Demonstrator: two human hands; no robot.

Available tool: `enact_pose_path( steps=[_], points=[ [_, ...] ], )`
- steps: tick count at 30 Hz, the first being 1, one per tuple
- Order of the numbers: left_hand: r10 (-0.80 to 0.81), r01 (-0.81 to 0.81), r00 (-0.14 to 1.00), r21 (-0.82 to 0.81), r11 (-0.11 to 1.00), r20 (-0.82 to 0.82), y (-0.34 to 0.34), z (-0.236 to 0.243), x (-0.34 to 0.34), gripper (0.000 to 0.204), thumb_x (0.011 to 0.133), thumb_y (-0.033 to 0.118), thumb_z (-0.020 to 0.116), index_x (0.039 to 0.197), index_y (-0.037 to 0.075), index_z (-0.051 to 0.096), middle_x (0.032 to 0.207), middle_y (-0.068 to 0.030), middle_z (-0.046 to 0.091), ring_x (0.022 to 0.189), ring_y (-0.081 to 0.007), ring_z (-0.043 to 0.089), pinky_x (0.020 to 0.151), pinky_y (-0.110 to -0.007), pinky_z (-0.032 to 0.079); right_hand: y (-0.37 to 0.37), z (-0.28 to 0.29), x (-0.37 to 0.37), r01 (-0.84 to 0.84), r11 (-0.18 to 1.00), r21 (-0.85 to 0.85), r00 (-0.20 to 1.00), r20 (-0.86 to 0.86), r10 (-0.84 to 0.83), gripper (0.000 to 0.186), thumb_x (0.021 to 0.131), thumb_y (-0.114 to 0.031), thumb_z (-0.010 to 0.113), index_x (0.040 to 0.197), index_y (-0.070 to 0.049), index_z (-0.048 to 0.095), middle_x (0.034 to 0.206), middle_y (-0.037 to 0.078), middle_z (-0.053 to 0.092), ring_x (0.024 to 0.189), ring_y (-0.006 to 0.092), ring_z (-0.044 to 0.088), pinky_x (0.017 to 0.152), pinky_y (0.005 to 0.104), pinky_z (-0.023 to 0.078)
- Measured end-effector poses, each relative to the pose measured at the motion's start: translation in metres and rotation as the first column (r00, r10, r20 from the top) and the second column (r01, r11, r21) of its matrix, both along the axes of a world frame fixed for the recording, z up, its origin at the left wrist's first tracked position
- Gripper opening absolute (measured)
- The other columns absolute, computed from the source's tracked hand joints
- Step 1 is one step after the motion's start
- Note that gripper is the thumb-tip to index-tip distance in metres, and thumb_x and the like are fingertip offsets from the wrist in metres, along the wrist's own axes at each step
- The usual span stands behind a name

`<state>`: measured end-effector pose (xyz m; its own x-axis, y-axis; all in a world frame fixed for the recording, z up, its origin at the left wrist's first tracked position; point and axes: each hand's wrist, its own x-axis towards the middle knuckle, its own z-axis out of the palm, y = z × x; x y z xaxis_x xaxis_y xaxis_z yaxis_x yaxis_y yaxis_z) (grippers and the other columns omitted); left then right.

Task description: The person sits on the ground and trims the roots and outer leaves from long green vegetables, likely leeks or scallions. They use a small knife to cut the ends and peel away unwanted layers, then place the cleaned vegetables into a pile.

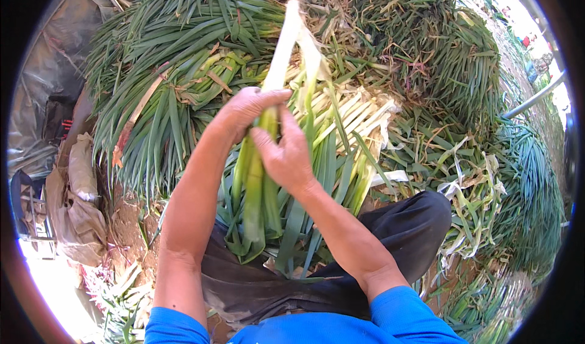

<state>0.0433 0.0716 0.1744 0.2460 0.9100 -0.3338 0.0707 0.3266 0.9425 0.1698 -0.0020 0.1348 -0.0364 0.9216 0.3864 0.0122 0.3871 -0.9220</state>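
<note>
A leek (281,57) with a long white shank points away from me, its green leaves hanging toward my lap. My left hand (248,107) is wrapped around it where white turns to green. Just below, my right hand (289,158) is closed on the green part, thumb across the leaves; its fingertips are partly hidden. A pale loose outer layer (312,57) splits away from the shank on its right side. Under and beside my hands lies a bundle of leeks (356,124), white ends toward the far right.
Large heaps of green leeks (146,88) stand at far left and more leeks (451,57) at far right. Peeled leaf scraps (469,204) lie right of my bent knee (426,216). A bluish-green bundle (527,191) sits at the right edge. Crumpled brown sacking (79,216) is at left.
</note>
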Motion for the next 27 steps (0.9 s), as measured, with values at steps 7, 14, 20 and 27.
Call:
enact_pose_path(
  steps=[7,14,20,27],
  points=[
    [0.373,-0.373,0.928,0.029,0.927,0.014,0.013,0.009,-0.083,0.03,0.08,0.032,0.078,0.093,0.005,0.072,0.078,-0.0064,0.064,0.062,-0.0183,0.058,0.062,-0.033,0.048,0.023,-0.061,0.04,0.011,0.889,-0.459,0.993,-0.103,-0.065,0.028,0.099,-0.015,0.06,0.112,0.008,0.071,0.084,0.007,0.071,0.076,0.013,0.066,0.066,0.029,0.055],
    [0.819,-0.64,0.572,0.601,0.48,-0.044,-0.034,0.118,-0.186,0.048,0.081,0.038,0.08,0.109,0.001,0.071,0.087,-0.0032,0.06,0.078,-0.014,0.059,0.071,-0.028,0.047,0.083,-0.193,0.123,0.46,0.568,-0.682,0.878,0.445,-0.176,0.032,0.085,-0.021,0.068,0.095,0.009,0.07,0.078,0.019,0.07,0.066,0.0271,0.07,0.057,0.0374,0.055],
    [0.711,-0.449,0.631,0.601,0.662,-0.312,-0.052,0.113,-0.189,0.043,0.085,0.033,0.076,0.113,0.002,0.067,0.09,-0.0033,0.062,0.076,-0.0127,0.057,0.07,-0.028,0.046,0.115,-0.203,0.115,0.624,0.627,-0.467,0.545,0.835,0.08,0.044,0.079,-0.032,0.07,0.101,0.006,0.071,0.101,0.029,0.073,0.1,0.043,0.071,0.088,0.049,0.055],
    [0.279,-0.066,0.837,0.42,0.905,-0.47,-0.008,0.021,-0.129,0.047,0.069,0.026,0.075,0.101,-0.006,0.066,0.083,-0.0107,0.067,0.075,-0.0209,0.066,0.068,-0.036,0.052,0.101,-0.167,0.105,0.456,0.639,-0.62,0.888,0.367,-0.277,0.029,0.076,-0.015,0.071,0.096,0.005,0.065,0.076,0.014,0.068,0.063,0.0239,0.066,0.055,0.0353,0.051]
  ],
)
